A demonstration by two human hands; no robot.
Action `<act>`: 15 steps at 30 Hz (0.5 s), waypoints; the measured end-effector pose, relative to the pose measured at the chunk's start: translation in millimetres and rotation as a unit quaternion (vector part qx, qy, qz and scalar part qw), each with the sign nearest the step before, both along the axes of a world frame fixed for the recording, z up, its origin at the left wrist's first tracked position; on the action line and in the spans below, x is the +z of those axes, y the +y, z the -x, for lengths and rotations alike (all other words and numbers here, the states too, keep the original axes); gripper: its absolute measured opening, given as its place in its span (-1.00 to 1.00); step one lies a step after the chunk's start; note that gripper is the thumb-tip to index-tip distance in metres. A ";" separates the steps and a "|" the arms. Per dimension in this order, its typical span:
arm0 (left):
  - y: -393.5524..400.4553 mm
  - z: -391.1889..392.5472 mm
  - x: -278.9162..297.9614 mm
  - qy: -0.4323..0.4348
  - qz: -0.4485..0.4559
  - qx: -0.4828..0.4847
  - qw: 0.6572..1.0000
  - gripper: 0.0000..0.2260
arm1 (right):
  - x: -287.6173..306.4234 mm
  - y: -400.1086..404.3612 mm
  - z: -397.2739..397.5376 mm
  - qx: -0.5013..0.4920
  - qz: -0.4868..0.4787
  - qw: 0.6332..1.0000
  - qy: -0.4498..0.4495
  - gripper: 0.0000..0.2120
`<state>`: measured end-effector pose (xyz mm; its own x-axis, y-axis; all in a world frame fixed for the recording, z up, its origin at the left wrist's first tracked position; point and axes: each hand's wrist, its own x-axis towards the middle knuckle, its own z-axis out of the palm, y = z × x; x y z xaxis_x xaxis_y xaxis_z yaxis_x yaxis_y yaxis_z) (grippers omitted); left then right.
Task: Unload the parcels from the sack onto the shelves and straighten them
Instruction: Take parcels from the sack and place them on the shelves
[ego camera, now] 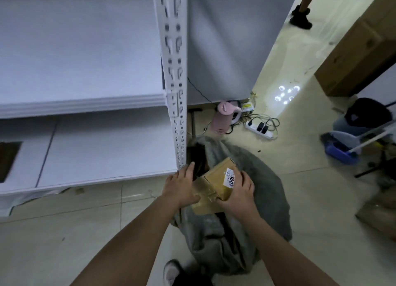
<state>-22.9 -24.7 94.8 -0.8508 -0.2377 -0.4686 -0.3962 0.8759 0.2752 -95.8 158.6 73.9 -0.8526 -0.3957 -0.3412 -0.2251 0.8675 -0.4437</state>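
Fingers of our right hand curl over the far edge of the box, and those of the left hand lie flatter against its near-left side, thumb tucked toward the taped seam — so both hands hold it between them. From there we go down in size. Biggest is the white rack, two shelves showing, its slotted post just beside our left hand. Next the grey sack, slumped on the floor under the box with its mouth open toward the post. Then the box itself, lifted just above that mouth, tilted, a white label reading 3007 on top.

We judge it light and stiff: plain cardboard, small enough for two palms. Tape makes the seam slicker, so bare cardboard sides are the better hold — opposite faces, as now. The lower shelf lies close on our left and looks the easiest landing.
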 end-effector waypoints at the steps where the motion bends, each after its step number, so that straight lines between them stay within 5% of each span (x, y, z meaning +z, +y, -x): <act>1: 0.0 -2.9 21.5 0.014 -0.005 -0.005 1.000 0.00 | 20.4 2.1 -1.5 0.009 0.004 1.000 0.000 0.11; 10: 5.4 -9.3 147.3 0.091 0.098 -0.172 0.976 0.11 | 139.4 -6.3 -0.1 0.293 -0.024 0.947 0.133 0.12; 15: 2.0 -16.9 178.7 0.062 0.126 -0.134 0.981 0.18 | 179.6 -21.3 5.4 0.369 -0.007 0.911 0.184 0.12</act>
<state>-5.9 -22.8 273.5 -0.9456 -0.0923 -0.3119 -0.1193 0.9905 0.0684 -101.2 137.3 253.5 -0.4129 -0.9058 -0.0952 -0.8810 0.4237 -0.2106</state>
